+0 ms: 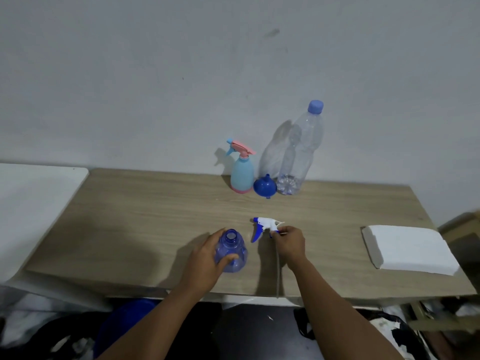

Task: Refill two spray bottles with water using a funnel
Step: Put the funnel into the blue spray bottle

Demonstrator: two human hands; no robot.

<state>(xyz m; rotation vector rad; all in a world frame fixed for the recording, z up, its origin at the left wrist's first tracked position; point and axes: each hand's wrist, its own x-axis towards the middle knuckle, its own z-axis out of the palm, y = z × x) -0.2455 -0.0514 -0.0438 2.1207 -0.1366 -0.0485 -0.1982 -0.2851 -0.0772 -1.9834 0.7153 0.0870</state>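
- Spray bottle (pixel 231 252), blue, cap off, lower center: L hand (pixel 207 258) wraps round it on worktop (pixel 130 216).
- R hand (pixel 289 242) pinches trigger head (pixel 265 227).
- No readable labels.

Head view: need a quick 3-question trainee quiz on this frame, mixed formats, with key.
1. True or false: the blue spray bottle held by the left hand has no sprayer on its neck.
2. Where is the funnel? A: in the blue spray bottle's neck. B: on the table, between the pale spray bottle and the water bottle. C: in the right hand.
3. Fill in: the right hand pinches the ____.
Key: 1 true; 2 B; 3 trigger sprayer.
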